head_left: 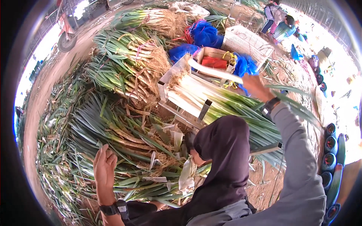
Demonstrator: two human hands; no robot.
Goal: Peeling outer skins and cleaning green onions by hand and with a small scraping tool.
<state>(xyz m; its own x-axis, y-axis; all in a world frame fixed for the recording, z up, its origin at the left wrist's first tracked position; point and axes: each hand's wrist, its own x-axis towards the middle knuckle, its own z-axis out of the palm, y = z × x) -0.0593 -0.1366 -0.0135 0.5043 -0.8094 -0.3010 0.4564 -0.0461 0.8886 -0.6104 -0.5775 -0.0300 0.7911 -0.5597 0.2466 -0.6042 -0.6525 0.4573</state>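
My right hand [255, 87] is closed around a leek [217, 71]. The leek's white stalk points to the upper left, and its green leaves trail off to the right. Beneath it, a bundle of cleaned leeks [200, 92] lies in a metal rack [179, 117], roots at the left end and leaves toward the lower right. At the left, my left hand [104, 164] is raised with its fingers loosely bent, beside the leaves of a heap of untrimmed leeks [124, 137]. Nothing is plainly visible in it; a leaf tip shows at its fingertips.
Tied leek bundles [139, 52] are piled at the far left. Behind the rack are a white plastic crate [247, 43], a cardboard box [211, 54] and blue netting [205, 34]. Leaf scraps [56, 162] cover the left ground. Another person [279, 20] bends over at the far right.
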